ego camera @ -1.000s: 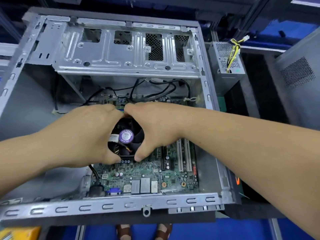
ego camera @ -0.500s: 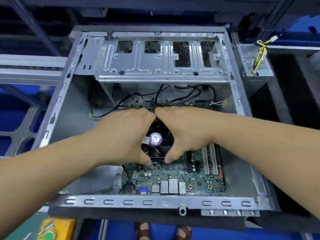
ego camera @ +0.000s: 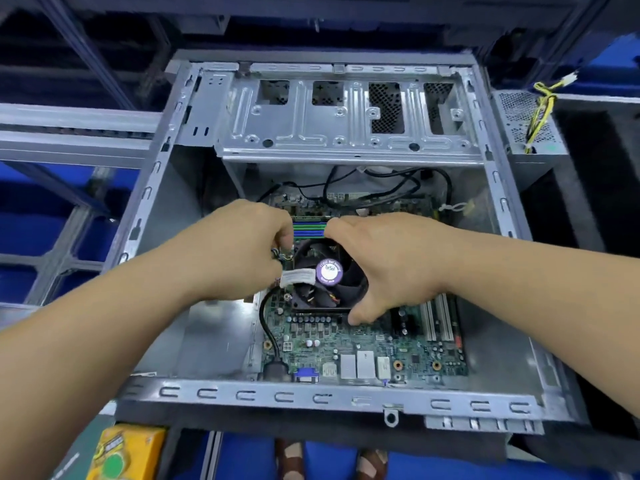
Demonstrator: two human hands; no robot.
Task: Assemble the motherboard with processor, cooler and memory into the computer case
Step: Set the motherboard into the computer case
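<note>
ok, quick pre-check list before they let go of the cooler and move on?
1. Motherboard lying inside the case: ok.
2. Cooler sitting on the board: ok; whether it is latched: cannot tell.
3. Right hand gripping the cooler: ok.
4. Left hand at the cooler's left edge: what its fingers hold, cannot tell.
5. Black cable lies across the board's left edge, beside the fan: not ok.
6. Memory in the blue-green slots: cannot tell.

Both hands (ego camera: 242,251) (ego camera: 384,265) grip the cooler (ego camera: 325,275) on the motherboard (ego camera: 363,348).
</note>
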